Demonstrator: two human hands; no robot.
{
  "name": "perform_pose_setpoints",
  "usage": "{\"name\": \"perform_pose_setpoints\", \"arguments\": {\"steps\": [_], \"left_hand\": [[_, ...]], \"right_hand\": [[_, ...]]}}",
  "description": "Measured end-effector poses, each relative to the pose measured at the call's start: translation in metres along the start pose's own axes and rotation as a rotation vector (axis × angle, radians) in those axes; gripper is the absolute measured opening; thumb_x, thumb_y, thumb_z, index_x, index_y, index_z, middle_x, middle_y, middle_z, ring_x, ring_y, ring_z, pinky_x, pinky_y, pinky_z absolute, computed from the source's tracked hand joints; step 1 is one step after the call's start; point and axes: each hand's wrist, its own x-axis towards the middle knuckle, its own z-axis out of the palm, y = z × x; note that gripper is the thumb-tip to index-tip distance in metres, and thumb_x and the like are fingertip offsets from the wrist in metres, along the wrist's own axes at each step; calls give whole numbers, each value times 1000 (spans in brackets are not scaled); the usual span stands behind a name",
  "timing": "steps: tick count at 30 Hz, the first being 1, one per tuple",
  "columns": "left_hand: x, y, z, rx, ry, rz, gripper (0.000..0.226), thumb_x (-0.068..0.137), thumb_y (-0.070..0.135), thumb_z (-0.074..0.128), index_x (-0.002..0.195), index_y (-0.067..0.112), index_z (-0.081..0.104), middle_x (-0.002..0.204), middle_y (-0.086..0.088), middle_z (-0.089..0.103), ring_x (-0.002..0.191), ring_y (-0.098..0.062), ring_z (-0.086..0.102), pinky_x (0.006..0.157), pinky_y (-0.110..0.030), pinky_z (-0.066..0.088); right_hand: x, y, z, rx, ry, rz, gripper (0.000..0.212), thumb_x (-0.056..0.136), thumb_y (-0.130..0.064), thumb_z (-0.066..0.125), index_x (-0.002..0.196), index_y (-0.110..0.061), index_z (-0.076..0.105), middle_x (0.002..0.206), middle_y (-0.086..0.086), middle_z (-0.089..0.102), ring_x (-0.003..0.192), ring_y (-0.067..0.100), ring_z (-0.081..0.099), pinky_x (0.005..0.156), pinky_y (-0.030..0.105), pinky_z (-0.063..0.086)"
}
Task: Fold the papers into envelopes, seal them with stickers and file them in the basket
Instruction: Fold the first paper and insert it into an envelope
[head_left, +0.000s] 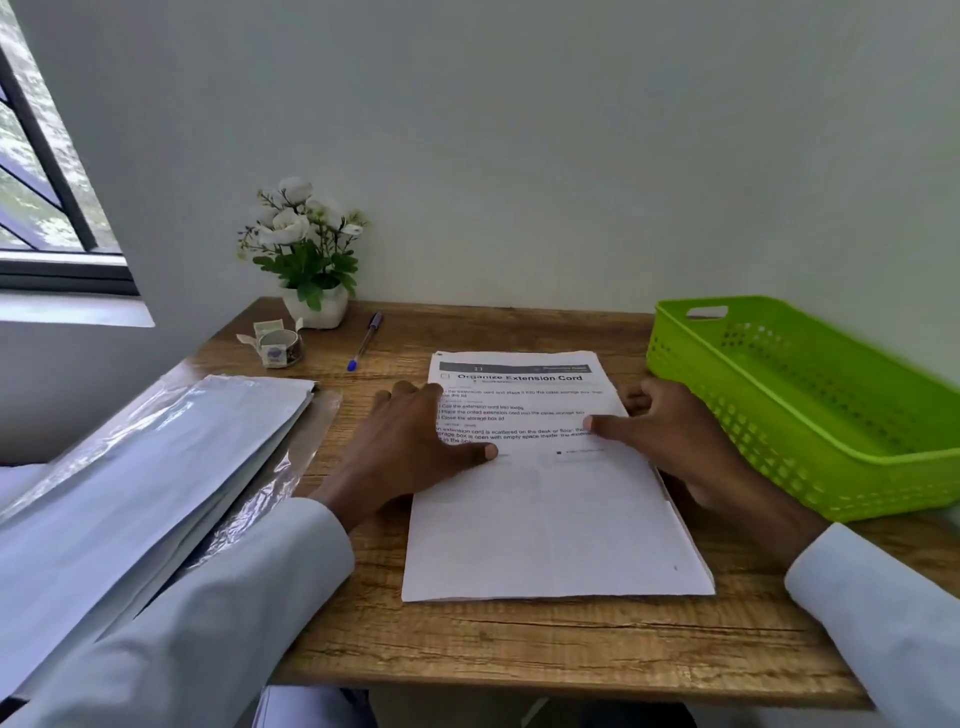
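Observation:
A printed white paper (550, 519) lies flat in the middle of the wooden desk (467, 639), its text at the far end. My left hand (410, 441) rests on the paper's left edge, fingers straight and thumb stretched onto the sheet. My right hand (670, 431) sits at the right edge, thumb pressed on the paper and fingers curled beside it. A roll of stickers (278, 347) stands at the back left. The green plastic basket (810, 467) sits at the right, with nothing visible inside.
A clear plastic sleeve of papers (140, 478) lies at the left, overhanging the desk. A blue pen (366, 340) and a white pot of flowers (306, 249) stand near the back wall. A window (47, 197) is at the far left.

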Motion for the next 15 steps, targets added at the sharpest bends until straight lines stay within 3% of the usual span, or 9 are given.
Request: {"name": "perform_pose_setpoints", "arguments": {"steps": [2,6,12,15], "left_hand": [[4,-1,2,-102,23,-10,92,68,65,73,140,20,39,134,-5,48,119,-23,45,92,-34,40],[5,-1,8,-197,121,14,93,65,59,79,142,25,38,135,-2,46,122,-22,44,88,-29,37],[8,-2,10,-191,190,43,93,68,56,79,145,26,37,139,2,49,116,-17,52,86,-28,41],[10,-4,9,-328,215,46,91,64,41,87,141,26,42,133,5,48,103,-12,51,80,-26,44]], "right_hand": [[2,0,0,211,-13,46,39,72,-10,84,105,-5,65,95,2,69,75,10,64,59,21,50],[6,4,2,286,49,32,45,72,-1,82,112,-4,61,89,0,57,74,9,56,60,14,46],[11,13,2,300,13,22,51,69,-6,86,115,-8,64,103,5,60,89,13,59,74,20,48],[14,14,-1,348,20,38,47,69,-2,84,111,-8,66,109,11,65,91,17,63,67,19,51]]}}
